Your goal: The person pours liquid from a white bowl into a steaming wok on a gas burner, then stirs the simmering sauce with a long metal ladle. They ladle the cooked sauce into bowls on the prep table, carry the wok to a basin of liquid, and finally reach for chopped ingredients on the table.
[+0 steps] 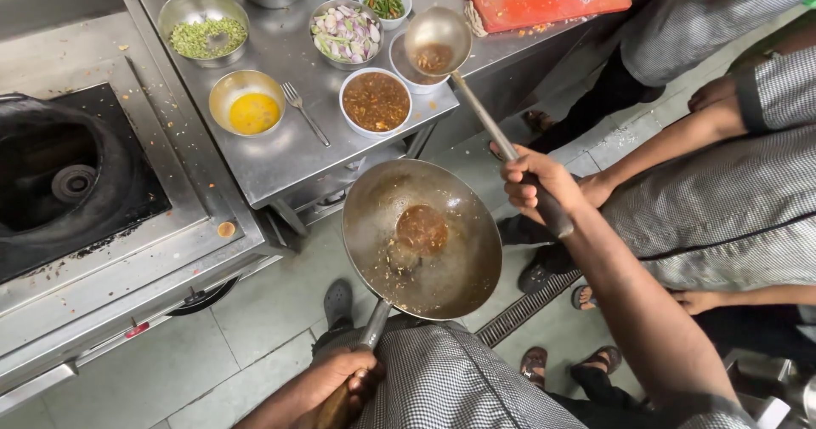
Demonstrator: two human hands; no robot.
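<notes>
My left hand (pixel 336 384) grips the handle of a steel wok (pixel 422 238), held away from the stove over the floor. A little brown sauce pools at the wok's bottom. My right hand (pixel 535 184) holds the long handle of a steel ladle (pixel 437 42). The ladle's bowl carries a bit of brown sauce and hovers above the table by a white bowl of brown sauce (pixel 376 102).
The steel table (pixel 280 153) holds bowls of beaten egg (pixel 247 103), sliced shallots (pixel 345 35), chopped greens (pixel 206 34) and beans, plus a fork (pixel 303 111) and a red cutting board (pixel 535 0). A burner (pixel 64 182) sits left. Other people stand at the right.
</notes>
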